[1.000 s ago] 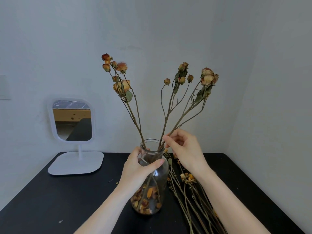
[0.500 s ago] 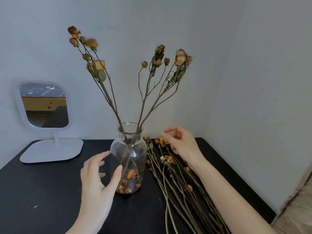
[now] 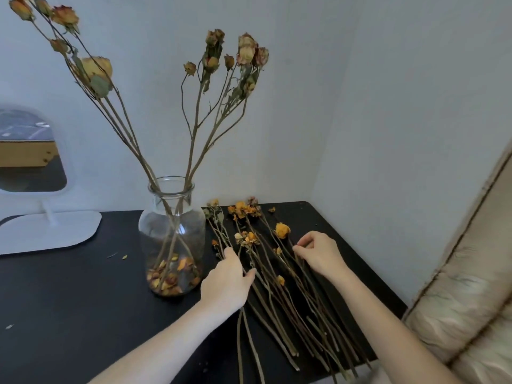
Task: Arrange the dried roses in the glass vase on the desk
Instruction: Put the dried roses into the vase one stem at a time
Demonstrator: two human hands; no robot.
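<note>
A clear glass vase (image 3: 171, 234) stands on the black desk (image 3: 69, 300), with loose petals at its bottom. Several dried roses (image 3: 221, 59) stand in it, fanning left and right. A pile of loose dried roses (image 3: 277, 273) lies flat on the desk right of the vase, heads toward the wall. My left hand (image 3: 227, 281) rests palm down on the leftmost stems of the pile, fingers spread. My right hand (image 3: 318, 253) is at the pile's right side, thumb and forefinger pinched on the stem below an orange rose head (image 3: 282, 230).
A white stand mirror (image 3: 33, 189) sits at the desk's back left. White walls meet in the corner behind the desk. A beige cushioned seat (image 3: 471, 286) stands past the desk's right edge. Small petal crumbs (image 3: 124, 256) lie left of the vase.
My left hand has let go of the vase and moved right onto the loose stems. My right hand has dropped from the vase mouth to the pile. My view swung right and down.
</note>
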